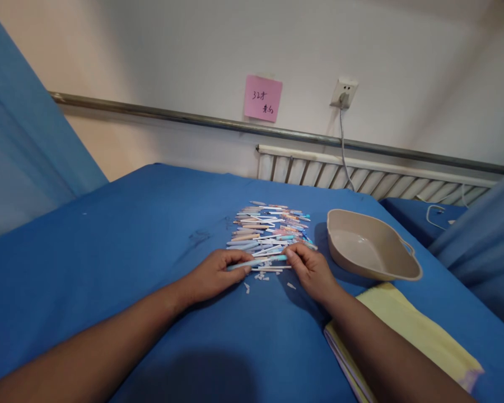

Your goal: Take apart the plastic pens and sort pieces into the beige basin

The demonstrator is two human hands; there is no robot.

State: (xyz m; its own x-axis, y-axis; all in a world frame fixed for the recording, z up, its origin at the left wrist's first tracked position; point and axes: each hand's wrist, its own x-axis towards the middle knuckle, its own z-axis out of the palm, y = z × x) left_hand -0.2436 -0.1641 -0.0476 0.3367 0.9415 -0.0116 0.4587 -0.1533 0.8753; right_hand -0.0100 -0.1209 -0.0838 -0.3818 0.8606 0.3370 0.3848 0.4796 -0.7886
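A light blue pen with a turquoise end (273, 259) lies level between my two hands, just over the blue cloth. My left hand (220, 272) is closed around its left part, thumb below and fingers above. My right hand (311, 272) pinches the turquoise end at the right between thumb and fingers. Directly behind the hands is a spread of pens and pen parts (252, 227), with thin white sticks among them. Small whitish pieces (261, 276) are scattered on the cloth under and in front of the pen. My fingers hide some of the nearest parts.
A beige plastic basin (373, 246) stands right of the pens. A folded yellow cloth (415, 330) lies under my right forearm. Behind the blue-covered table (121, 240) are a radiator (311, 168), a metal rail (185, 116), a pink note (263, 98) and a plugged socket (344, 92). Blue curtains hang both sides.
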